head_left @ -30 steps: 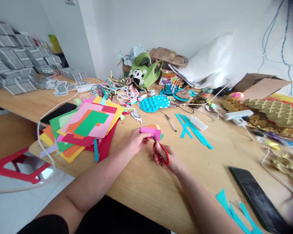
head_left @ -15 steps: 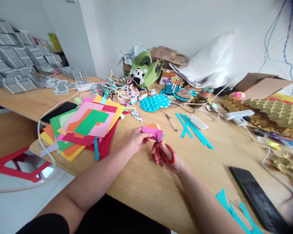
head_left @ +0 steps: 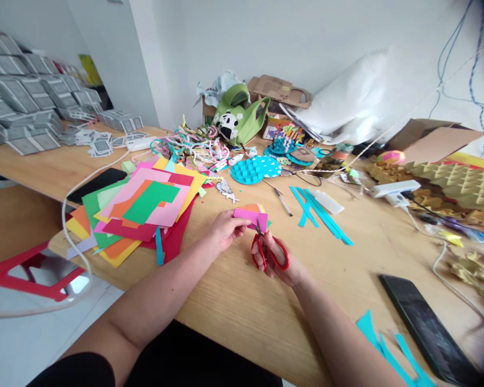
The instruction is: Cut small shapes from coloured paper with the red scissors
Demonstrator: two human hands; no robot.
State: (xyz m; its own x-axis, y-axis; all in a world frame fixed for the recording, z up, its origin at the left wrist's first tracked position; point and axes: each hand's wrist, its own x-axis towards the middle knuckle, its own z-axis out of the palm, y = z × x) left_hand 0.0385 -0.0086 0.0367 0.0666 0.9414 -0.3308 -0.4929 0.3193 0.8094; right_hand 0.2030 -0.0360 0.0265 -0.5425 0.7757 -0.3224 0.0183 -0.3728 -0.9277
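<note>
Near the middle of the table, my left hand [head_left: 227,230] pinches a small magenta paper [head_left: 246,215] by its lower edge. Orange, yellow and green paper edges show just behind it. My right hand [head_left: 280,260] is closed round the handles of red scissors [head_left: 282,252]. Their dark blades lie against the right part of the magenta paper and look slightly apart. Left of my hands lies a spread pile of coloured sheets, with a green sheet [head_left: 151,201] on top.
Blue strips [head_left: 322,215] and a pen [head_left: 283,201] lie beyond my right hand. A black phone [head_left: 423,322] is at the right. A blue disc [head_left: 248,171], pipe cleaners, a green bag [head_left: 242,118] and a power strip [head_left: 395,189] sit farther back.
The scissor handles have shifted very slightly, and the magenta paper has moved slightly left. Both hands keep their hold.
</note>
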